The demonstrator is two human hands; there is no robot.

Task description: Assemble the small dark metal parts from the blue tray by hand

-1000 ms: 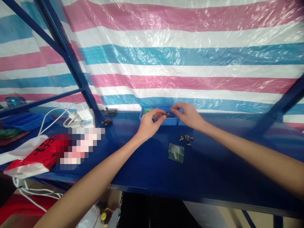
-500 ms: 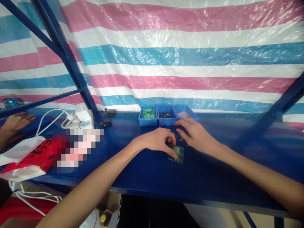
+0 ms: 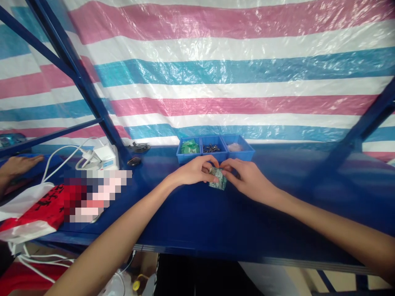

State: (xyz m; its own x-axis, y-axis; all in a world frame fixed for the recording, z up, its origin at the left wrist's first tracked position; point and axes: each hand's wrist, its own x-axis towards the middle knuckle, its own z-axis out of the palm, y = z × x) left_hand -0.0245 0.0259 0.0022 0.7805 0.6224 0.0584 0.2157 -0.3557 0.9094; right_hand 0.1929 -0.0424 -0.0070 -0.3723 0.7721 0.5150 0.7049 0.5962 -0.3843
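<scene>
A small clear packet with a green tint [image 3: 217, 182] is held just above the blue table by my left hand [image 3: 194, 170], thumb on its near face. My right hand [image 3: 243, 174] is closed at the packet's upper right edge, its fingertips pinched together. Whatever lies between those fingertips is too small to make out. Just behind my hands stand three blue bins: one with green packets [image 3: 189, 146], one with small dark metal parts [image 3: 211, 148], one with a pale, clear material [image 3: 234, 146].
At the left are a white power strip with plugs [image 3: 106, 156], a red and white bag [image 3: 40, 205] and a dark mouse-like object [image 3: 134, 161]. Another person's hand [image 3: 23, 166] rests at the far left. A blue frame post [image 3: 92, 94] rises beside a striped sheet [image 3: 231, 70].
My left hand has lifted the packet from the table and moved it slightly away from me. My right hand has come in to the packet; the small metal piece near it no longer shows.
</scene>
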